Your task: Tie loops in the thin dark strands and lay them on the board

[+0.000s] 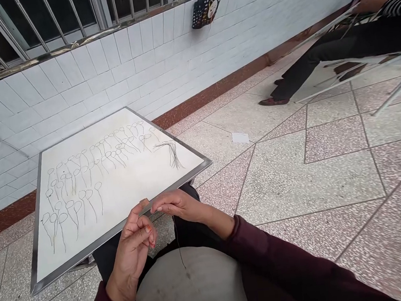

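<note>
My left hand (134, 243) is raised at the near edge of the white board, its fingers bent and pinched together; what they hold is too small to make out. Beside it, my right hand (179, 206) has its fingers pressed together, palm down, close to the left fingertips. A thin dark strand (180, 246) hangs from under my right hand over my lap. On the white board (130, 189) lie several looped thin strands (77, 206) in rows, their tails towards me. A small bundle of straight dark strands (173, 154) rests near the board's right corner.
A tiled wall (115, 64) with barred windows stands behind the board. A black basket (205, 12) hangs from the rail. At the upper right a person in dark trousers (305, 66) sits by a pale metal frame. A white paper (240, 138) lies on the floor.
</note>
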Motion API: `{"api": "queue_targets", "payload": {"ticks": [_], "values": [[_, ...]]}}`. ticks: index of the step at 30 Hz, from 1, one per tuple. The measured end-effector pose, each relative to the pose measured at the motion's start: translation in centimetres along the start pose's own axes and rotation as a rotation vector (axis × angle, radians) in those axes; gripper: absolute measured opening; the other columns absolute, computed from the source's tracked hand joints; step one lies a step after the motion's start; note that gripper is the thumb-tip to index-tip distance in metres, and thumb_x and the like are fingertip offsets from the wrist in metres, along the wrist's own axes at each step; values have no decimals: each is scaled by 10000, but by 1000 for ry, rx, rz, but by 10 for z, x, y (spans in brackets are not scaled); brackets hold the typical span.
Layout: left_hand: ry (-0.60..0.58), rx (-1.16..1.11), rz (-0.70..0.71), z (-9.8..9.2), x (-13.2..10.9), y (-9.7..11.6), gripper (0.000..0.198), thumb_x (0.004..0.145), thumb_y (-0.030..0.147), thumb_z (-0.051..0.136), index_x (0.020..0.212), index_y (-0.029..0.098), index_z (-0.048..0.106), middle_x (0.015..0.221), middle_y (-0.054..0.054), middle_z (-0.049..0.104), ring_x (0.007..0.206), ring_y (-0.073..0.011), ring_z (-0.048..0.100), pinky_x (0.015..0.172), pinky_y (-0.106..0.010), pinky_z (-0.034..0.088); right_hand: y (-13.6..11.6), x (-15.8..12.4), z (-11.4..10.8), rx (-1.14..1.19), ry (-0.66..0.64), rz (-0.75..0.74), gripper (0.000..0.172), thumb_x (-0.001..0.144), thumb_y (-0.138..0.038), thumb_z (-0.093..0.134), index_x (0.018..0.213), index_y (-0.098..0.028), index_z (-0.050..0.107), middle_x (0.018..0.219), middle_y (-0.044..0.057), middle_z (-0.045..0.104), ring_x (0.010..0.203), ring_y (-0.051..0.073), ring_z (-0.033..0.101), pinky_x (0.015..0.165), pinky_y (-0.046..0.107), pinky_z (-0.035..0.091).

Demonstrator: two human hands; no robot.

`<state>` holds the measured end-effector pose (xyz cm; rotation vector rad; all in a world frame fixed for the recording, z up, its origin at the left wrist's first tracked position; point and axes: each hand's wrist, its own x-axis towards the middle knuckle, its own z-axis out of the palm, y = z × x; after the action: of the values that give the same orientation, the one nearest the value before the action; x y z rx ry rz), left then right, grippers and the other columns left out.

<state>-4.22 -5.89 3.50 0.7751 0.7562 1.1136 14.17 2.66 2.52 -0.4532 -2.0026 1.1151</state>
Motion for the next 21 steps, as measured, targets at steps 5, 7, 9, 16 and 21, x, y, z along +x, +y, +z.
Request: {"api": "queue_targets", "payload": {"ticks": [5,7,9,16,21], "values": [[-60,33,-55,-4,-5,4,587,842,201,636,1395,234,442,626,41,498,540,-89,438,557,-243,331,2,1,-3,-10,-52,-76,254,969,-325,501,984,-169,701,859,46,697,780,133,634,732,243,485],[-73,60,-62,-2,-6,7,588,846,230,642,1398,234,440,645,34,503,562,-98,455,565,-245,343,2,1,0,5,-27,-73,253,969,-318,501,979,-163,700,867,51,698,783,134,637,730,242,487],[-72,98,-72,1,-5,10,593,868,282,623,1420,234,412,673,20,521,605,-119,483,597,-259,371,3,1,3,10,5,-45,269,971,-333,491,976,-163,699,870,52,699,738,126,626,700,237,488],[45,345,-19,7,-3,11,601,927,426,519,1467,230,344,726,-15,612,724,-164,533,765,-307,407,3,1,6,-6,68,22,274,967,-352,486,975,-179,697,839,34,694,584,93,545,597,218,459],[121,224,-12,4,4,9,606,889,425,585,1438,248,399,749,-12,597,718,-149,524,707,-277,416,8,2,11,-8,145,78,285,958,-381,495,976,-179,695,871,47,703,664,115,592,619,224,467]]}}
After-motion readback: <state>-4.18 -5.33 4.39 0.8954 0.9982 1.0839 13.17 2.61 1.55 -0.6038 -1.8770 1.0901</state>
